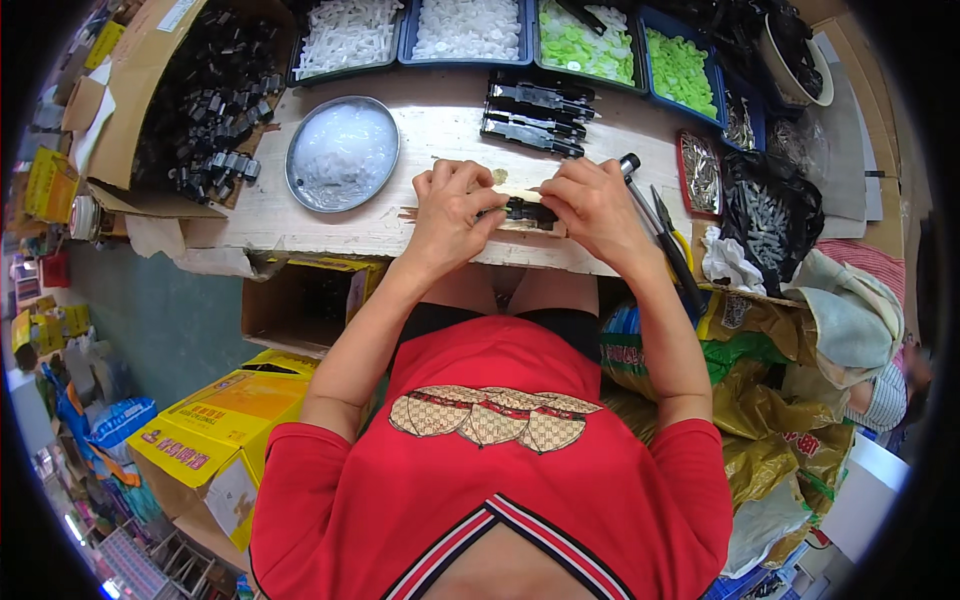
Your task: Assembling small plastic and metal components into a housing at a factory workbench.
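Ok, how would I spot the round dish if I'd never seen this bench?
On the white table, look left of the left hand, between it and the carton of black parts. There sits the dish, holding pale pieces; its round grey rim sets it apart from the rectangular trays behind.

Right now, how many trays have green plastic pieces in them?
2. One tray holds green pieces and white pieces, at the far side of the table; the other tray, just right of it, holds green pieces. More may be hidden.
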### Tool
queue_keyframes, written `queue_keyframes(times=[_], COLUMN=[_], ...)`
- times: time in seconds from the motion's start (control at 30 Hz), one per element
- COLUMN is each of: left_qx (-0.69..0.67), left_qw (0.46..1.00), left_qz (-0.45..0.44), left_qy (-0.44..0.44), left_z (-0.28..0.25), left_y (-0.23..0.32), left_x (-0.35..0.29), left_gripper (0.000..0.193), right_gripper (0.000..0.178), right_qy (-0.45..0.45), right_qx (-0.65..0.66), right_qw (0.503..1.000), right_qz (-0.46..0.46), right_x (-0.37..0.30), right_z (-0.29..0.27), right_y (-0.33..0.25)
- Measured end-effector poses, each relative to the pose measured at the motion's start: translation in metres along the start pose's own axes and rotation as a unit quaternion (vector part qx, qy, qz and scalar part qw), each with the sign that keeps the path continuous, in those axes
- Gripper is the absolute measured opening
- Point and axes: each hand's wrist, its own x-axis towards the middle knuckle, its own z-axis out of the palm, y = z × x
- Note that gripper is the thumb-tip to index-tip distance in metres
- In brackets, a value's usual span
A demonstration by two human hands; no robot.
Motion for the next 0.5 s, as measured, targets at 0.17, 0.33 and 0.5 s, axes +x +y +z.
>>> queue_keyframes(times=[0.17,0.33,0.5], left_qx=[0.032,0.108,0.052], left_qw=[0.999,0.992,0.996], left_qz=[0.019,0.068,0.069], left_qy=[-0.001,0.015,0.021], left_z=[-0.002,0.001,-0.016], left_y=[0.001,0.003,-0.008], left_x=[-0.002,-0.009,0.004], left_gripper=[0.014,0.023,0.028], right_gripper=[0.006,0.008,0.021], right_qy=[0.046,0.178,0.052], right_qx=[-0.011,-0.104,-0.331], right_qw=[0.999,0.961,0.829], right_qz=[0.017,0.182,0.447], right_x=[-0.014,-0.062,-0.157], right_z=[-0.024,-0.093,-0.135], right_y=[0.018,0.082,0.176])
